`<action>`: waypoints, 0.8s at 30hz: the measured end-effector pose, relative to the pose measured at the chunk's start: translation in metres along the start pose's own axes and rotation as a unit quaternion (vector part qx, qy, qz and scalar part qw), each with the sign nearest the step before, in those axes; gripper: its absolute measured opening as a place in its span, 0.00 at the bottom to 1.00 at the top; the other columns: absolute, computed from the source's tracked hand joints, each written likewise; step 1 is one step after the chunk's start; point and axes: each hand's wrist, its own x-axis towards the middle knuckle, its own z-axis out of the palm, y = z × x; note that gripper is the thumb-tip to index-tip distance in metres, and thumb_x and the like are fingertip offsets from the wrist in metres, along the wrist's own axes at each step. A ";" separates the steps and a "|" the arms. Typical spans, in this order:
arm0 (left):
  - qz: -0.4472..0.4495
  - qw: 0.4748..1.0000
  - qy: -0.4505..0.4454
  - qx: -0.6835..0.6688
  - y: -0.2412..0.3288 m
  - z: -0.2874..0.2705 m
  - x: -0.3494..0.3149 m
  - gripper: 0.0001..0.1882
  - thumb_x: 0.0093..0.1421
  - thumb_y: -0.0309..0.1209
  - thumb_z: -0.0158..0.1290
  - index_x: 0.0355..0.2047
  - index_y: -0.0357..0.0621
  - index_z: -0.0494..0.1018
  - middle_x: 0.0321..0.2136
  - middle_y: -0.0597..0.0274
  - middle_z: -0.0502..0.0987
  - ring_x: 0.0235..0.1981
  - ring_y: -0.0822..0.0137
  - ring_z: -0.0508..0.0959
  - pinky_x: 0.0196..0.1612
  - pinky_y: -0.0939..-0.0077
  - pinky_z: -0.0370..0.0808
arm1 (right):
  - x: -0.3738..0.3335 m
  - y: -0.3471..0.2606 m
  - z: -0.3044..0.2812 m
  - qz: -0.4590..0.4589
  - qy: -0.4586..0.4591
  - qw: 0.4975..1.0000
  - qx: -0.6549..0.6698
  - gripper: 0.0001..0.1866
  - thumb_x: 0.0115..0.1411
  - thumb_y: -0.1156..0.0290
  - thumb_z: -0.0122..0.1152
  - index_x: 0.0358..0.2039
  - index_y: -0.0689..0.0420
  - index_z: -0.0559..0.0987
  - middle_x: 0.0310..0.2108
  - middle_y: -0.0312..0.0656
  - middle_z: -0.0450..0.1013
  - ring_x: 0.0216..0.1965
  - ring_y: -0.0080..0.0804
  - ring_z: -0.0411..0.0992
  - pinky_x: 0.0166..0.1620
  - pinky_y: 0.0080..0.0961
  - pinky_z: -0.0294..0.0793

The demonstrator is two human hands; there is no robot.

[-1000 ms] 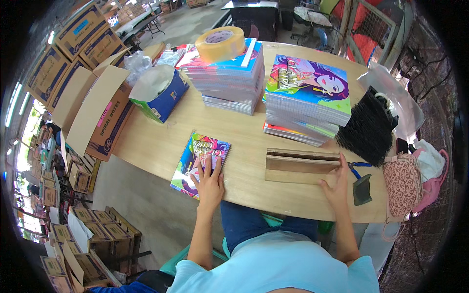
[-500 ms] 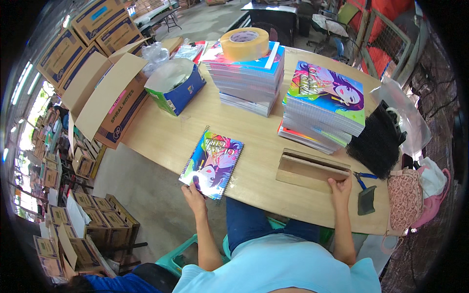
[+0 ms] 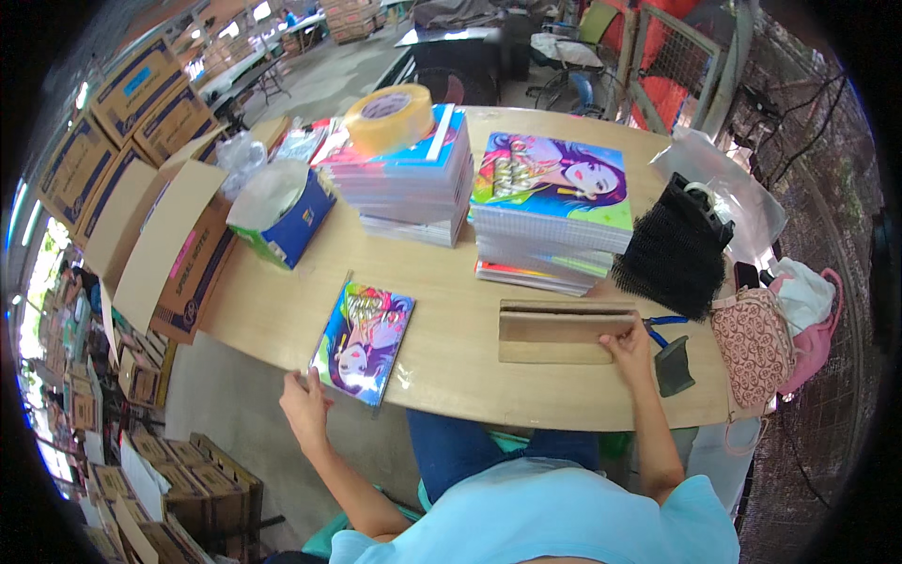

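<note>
A spiral notebook with a colourful illustrated cover lies near the table's front edge, left of centre. My left hand is just off its lower left corner, fingers loosely bent and apart, with nothing in them. My right hand grips the right end of a wooden jig, a flat base with an upright board, which rests on the table. Beyond the jig stands a tall stack of the same notebooks. A second stack to its left carries a large roll of clear tape.
Blue-handled pliers and a dark angled piece lie right of the jig. Beyond them are black spiral combs and a pink patterned pouch. A blue-green box and an open carton stand on the left.
My left hand has let go of the notebook's edge and moved left, off it. My right hand stays on the wooden jig. The whole view has shifted, with the jig now appearing squarer.
</note>
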 end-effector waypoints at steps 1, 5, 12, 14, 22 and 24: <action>0.119 0.987 -0.009 -0.107 0.035 0.003 -0.010 0.21 0.61 0.35 0.56 0.48 0.29 0.70 0.29 0.53 0.78 0.26 0.68 0.79 0.27 0.76 0.77 | 0.002 -0.003 0.008 -0.001 -0.012 1.000 0.012 0.35 0.52 0.82 0.66 0.58 0.68 0.60 0.50 0.46 0.69 0.50 0.31 0.70 0.50 0.24 0.72; 0.441 0.868 -0.118 -0.196 0.199 0.074 -0.015 0.17 0.57 0.36 0.60 0.38 0.33 0.75 0.32 0.52 0.79 0.36 0.66 0.79 0.39 0.73 0.74 | -0.001 -0.013 0.028 0.009 -0.063 0.998 0.003 0.32 0.52 0.82 0.66 0.56 0.68 0.62 0.48 0.45 0.70 0.50 0.30 0.70 0.50 0.25 0.74; 0.459 0.838 -0.276 0.108 0.311 0.144 0.050 0.26 0.46 0.46 0.66 0.28 0.32 0.76 0.25 0.44 0.79 0.30 0.53 0.81 0.34 0.64 0.75 | -0.003 -0.060 0.010 0.013 -0.061 0.990 -0.128 0.32 0.47 0.80 0.69 0.53 0.62 0.66 0.51 0.43 0.66 0.53 0.33 0.68 0.47 0.29 0.76; 0.496 0.836 -0.213 0.098 0.309 0.135 0.048 0.23 0.46 0.43 0.67 0.28 0.32 0.75 0.24 0.45 0.78 0.29 0.52 0.81 0.33 0.63 0.74 | -0.008 -0.099 0.006 -0.027 -0.024 0.973 -0.228 0.34 0.46 0.77 0.71 0.54 0.60 0.66 0.54 0.43 0.64 0.56 0.34 0.66 0.49 0.31 0.75; 0.415 0.758 -0.266 -0.426 0.229 0.055 -0.068 0.10 0.57 0.15 0.52 0.37 0.37 0.66 0.32 0.65 0.74 0.37 0.76 0.74 0.39 0.81 0.72 | 0.044 -0.225 0.069 -0.230 0.006 0.973 0.007 0.41 0.47 0.69 0.74 0.59 0.60 0.63 0.53 0.47 0.67 0.53 0.36 0.68 0.53 0.35 0.70; 0.360 0.798 -0.236 -0.422 0.176 0.062 -0.062 0.13 0.59 0.16 0.52 0.43 0.36 0.66 0.36 0.63 0.75 0.37 0.74 0.75 0.42 0.81 0.72 | 0.042 -0.225 0.089 -0.206 -0.088 0.974 -0.040 0.24 0.48 0.76 0.71 0.46 0.60 0.74 0.37 0.42 0.76 0.38 0.28 0.74 0.42 0.29 0.74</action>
